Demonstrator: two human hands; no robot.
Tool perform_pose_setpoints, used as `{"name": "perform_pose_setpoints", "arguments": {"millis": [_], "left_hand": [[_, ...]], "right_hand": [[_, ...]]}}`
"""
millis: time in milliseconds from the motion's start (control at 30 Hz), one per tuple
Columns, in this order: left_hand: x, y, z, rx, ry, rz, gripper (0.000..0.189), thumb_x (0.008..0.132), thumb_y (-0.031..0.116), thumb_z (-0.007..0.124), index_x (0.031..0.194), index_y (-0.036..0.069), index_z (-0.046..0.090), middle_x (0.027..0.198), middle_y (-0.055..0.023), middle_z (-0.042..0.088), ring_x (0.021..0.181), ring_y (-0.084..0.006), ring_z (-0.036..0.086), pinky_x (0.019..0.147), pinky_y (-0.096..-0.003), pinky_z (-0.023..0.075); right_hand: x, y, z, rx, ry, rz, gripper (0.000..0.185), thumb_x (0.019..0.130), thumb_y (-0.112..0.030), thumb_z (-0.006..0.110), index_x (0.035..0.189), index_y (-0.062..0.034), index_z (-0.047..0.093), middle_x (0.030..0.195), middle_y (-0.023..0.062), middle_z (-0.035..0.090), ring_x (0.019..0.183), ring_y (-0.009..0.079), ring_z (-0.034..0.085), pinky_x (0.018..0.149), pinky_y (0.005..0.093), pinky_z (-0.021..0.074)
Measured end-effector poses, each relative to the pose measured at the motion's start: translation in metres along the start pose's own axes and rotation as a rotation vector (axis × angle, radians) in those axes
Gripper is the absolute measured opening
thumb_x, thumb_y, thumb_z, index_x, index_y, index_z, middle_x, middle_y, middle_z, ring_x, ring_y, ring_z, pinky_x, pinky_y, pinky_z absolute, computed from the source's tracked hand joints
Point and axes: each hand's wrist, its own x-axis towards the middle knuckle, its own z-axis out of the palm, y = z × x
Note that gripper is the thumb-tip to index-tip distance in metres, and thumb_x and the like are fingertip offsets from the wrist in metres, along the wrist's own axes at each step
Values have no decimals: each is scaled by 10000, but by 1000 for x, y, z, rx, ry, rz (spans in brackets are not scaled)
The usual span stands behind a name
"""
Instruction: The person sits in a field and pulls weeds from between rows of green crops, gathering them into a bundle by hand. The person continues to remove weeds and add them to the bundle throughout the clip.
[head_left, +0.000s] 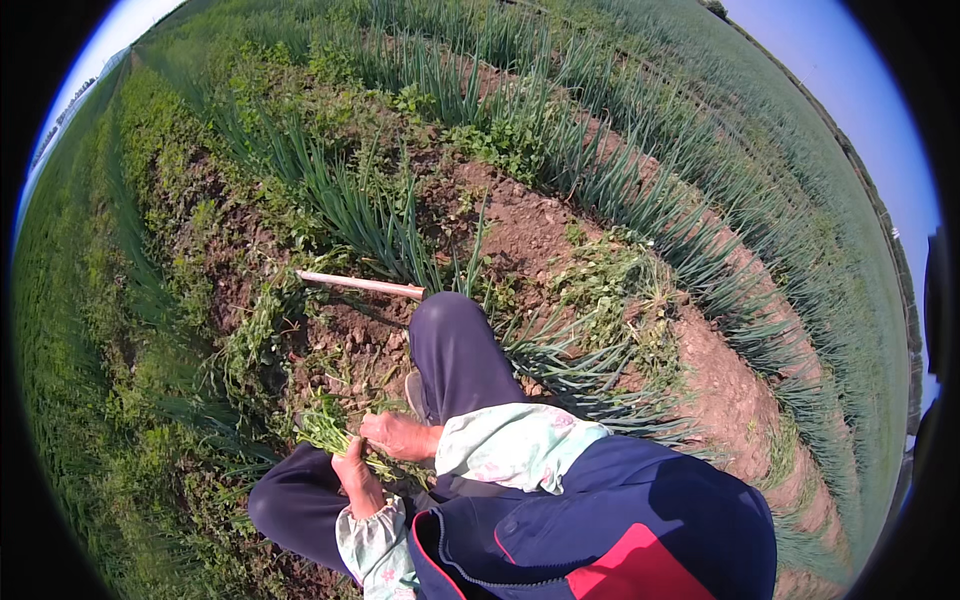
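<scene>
My left hand (356, 474) is closed around a bunch of pulled green weeds (328, 427), low between my bent legs. Right beside it, my right hand (401, 435) has its fingers curled in on the same bunch, gripping at the stems. Leafy tops stick out past the hands on the left, and some stems trail below my right hand. Ahead of my knee lies a pale wooden tool handle (360, 284) on the soil. One end is near the weeds and the other is by my knee; no blade can be made out.
Rows of green onions (360, 217) run past my knee on raised soil. Flattened onion leaves (577, 367) lie beside my leg. Heaps of wilting weeds (622, 289) rest on the bare soil ridge (720, 360). Dense weeds (150, 420) grow at the left.
</scene>
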Motion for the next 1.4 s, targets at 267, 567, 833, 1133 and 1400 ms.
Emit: {"name": "perform_pose_setpoints", "arguments": {"millis": [267,567,833,1133,1400], "left_hand": [[8,-34,-21,206,200,-119,123,902,-25,655,1020,-26,689,925,-56,728,739,-170,682,652,-323,540],[2,-15,-2,0,102,80,67,954,37,691,990,29,636,823,6,627,676,-108,565,611,-278,443],[-8,0,10,-7,-24,101,156,1000,157,700,1043,14,655,884,-13,675,706,-110,583,657,-278,467],[-4,-7,4,17,-5,83,127,984,102,679,1052,-4,663,898,-33,685,686,-126,597,622,-292,470],[-5,-1,2,76,-18,40,162,984,131,692,1096,16,671,906,-7,694,727,-107,605,669,-291,482]], "right_hand": [[12,-12,-17,112,336,12,129,948,-100,649,977,10,590,962,211,610,934,440,645,756,497,514],[3,4,-8,-105,36,170,161,921,-122,651,979,9,577,955,214,616,879,444,649,744,529,524],[-1,6,0,-129,3,39,245,870,-201,751,1002,-16,663,961,212,670,909,425,681,764,525,543],[0,5,-2,-56,-27,115,186,884,-163,731,994,-25,669,977,220,672,919,429,681,769,525,538],[0,6,0,-5,52,95,150,880,-92,655,997,2,662,966,235,659,913,448,665,794,529,530]]}}
